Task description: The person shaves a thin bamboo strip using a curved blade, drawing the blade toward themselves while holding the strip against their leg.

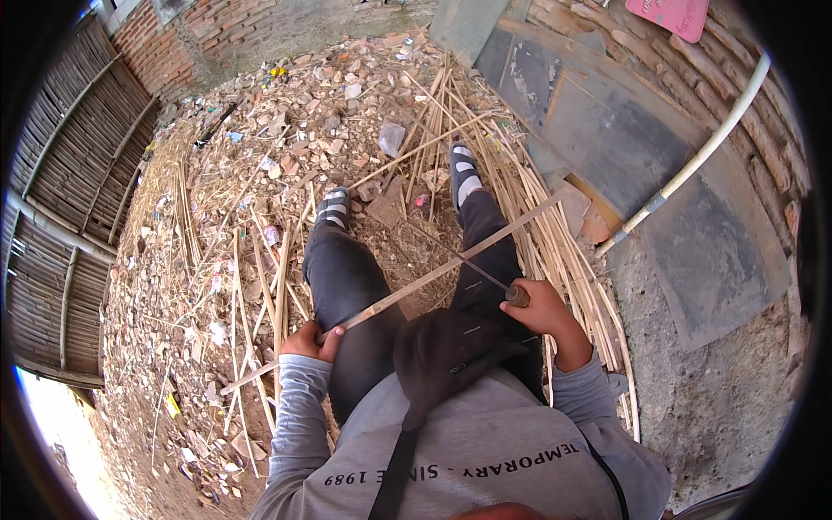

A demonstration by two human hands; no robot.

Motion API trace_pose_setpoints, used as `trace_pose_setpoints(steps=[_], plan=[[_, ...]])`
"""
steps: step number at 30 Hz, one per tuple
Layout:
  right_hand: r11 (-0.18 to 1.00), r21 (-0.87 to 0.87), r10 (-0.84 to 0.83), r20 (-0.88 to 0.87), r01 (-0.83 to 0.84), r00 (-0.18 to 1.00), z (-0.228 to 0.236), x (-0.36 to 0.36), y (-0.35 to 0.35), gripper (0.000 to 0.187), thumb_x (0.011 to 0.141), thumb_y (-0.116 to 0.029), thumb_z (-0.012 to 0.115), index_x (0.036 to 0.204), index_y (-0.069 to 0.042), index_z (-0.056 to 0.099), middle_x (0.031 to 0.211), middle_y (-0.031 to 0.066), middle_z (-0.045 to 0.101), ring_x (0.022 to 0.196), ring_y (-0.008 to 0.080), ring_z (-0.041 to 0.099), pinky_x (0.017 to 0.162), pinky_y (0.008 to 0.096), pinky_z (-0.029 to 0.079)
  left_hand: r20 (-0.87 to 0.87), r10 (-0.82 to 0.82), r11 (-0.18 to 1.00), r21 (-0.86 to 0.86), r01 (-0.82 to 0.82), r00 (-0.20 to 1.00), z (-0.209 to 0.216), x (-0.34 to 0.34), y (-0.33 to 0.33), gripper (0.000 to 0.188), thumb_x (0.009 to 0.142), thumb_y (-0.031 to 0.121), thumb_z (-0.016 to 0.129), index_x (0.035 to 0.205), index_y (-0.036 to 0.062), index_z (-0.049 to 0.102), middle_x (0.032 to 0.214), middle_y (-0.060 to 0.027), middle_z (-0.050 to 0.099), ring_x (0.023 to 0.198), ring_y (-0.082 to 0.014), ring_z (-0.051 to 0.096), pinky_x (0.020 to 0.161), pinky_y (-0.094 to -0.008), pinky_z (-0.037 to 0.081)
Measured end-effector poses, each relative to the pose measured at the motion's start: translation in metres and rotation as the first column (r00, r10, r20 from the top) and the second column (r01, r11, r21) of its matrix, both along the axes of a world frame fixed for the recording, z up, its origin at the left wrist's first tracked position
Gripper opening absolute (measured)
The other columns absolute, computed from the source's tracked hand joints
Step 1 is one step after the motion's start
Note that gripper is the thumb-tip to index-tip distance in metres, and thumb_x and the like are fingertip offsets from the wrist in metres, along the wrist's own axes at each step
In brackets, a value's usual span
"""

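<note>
I sit with both legs stretched out over rubble. My left hand (307, 341) grips a long thin bamboo strip (433, 273) that slants across my lap from lower left to upper right. My right hand (537, 308) is closed on the wooden handle of a knife (472, 264), whose narrow dark blade lies against the strip near my right thigh. A dark bag (451, 355) hangs on my chest between my arms.
Several long bamboo strips (555, 251) lie piled to the right of my legs, more (260, 295) to the left. Rubble and litter cover the ground ahead. A white pipe (693, 165) leans on the brick wall at right; a woven bamboo fence (69, 217) stands left.
</note>
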State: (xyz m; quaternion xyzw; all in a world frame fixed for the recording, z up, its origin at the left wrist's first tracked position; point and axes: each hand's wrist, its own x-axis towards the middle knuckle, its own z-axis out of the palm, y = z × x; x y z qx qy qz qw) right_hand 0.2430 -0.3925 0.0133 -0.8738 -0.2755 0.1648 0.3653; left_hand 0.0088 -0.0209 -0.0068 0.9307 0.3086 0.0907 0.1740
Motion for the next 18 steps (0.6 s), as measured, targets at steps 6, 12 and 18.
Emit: trace_pose_setpoints(steps=[6,12,18], plan=[[1.000,0.010,-0.007,0.018,0.007,1.000,-0.006,-0.002,-0.002,0.029,0.080,-0.026,0.078,0.092,-0.002,0.067,0.078,0.0187,0.065,0.074,0.0359,0.065,0.068,0.0419,0.049,-0.007,0.004,1.000,0.019,-0.004,1.000,0.009,0.002,-0.004,0.061,0.082,0.065,0.068,0.080,0.0041,0.065,0.070,-0.0214,0.066,0.069,-0.0436,0.067,0.064,-0.0502,0.052],[1.000,0.015,-0.014,0.005,0.014,1.000,-0.010,-0.002,0.002,0.029,0.080,-0.026,0.078,0.091,-0.002,0.066,0.077,0.0181,0.064,0.072,0.0356,0.064,0.067,0.0417,0.049,-0.013,0.024,0.999,0.037,-0.024,1.000,0.008,0.001,-0.007,0.061,0.082,0.065,0.067,0.078,0.0045,0.064,0.068,-0.0210,0.066,0.068,-0.0438,0.067,0.064,-0.0506,0.052],[1.000,0.013,-0.012,0.034,0.012,0.999,-0.012,-0.002,0.003,0.031,0.080,-0.028,0.078,0.091,-0.002,0.066,0.077,0.0188,0.065,0.073,0.0375,0.065,0.067,0.0425,0.049,0.012,0.024,0.998,0.053,-0.025,1.000,0.004,0.001,-0.006,0.060,0.082,0.065,0.068,0.078,0.0050,0.064,0.069,-0.0209,0.066,0.068,-0.0437,0.067,0.064,-0.0508,0.052]])
